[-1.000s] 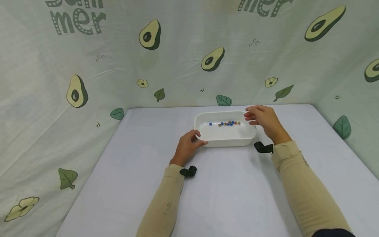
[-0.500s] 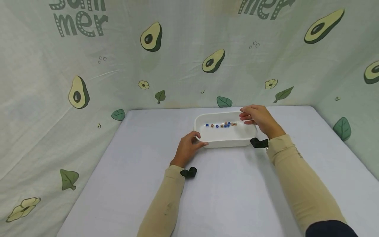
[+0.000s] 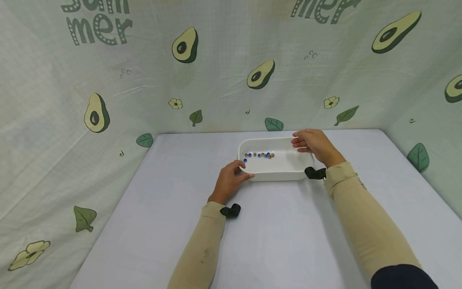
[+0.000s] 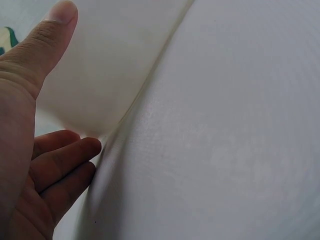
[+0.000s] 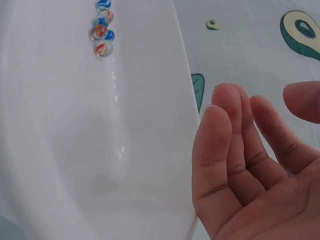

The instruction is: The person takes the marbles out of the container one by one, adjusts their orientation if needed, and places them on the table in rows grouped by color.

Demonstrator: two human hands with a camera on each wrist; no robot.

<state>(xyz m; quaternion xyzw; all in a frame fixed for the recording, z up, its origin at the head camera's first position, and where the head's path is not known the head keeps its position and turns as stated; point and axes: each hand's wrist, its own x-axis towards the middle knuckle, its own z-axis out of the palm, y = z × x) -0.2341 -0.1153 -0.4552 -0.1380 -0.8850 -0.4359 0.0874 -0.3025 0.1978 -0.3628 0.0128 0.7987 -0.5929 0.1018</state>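
Seen from the head camera, a white tray [image 3: 285,173] is set toward the far middle of a pale table [image 3: 281,233], backed by avocado-print cloth [image 3: 108,80]. Its near-left corner is gripped by the left hand [image 3: 231,180], thumb over the rim and fingers curled beneath. The far-right rim is met by the right hand [image 3: 313,145], fingers loosely extended and nothing clasped in them. A row of small marbles [image 3: 259,155], blue and orange-brown, is gathered along the far wall in the tray's left half.

From the left wrist, the tray's outer wall [image 4: 120,65] is seen close up, with the thumb [image 4: 42,42] laid against it and the fingers [image 4: 65,160] tucked where the base meets the table [image 4: 230,140].

From the right wrist, the tray's glossy interior [image 5: 90,140] fills the left of the frame, with marbles [image 5: 101,34] clustered at the top. The right hand [image 5: 250,170] is held relaxed just beside the rim, palm up; whether the rim is actually touched cannot be told here.
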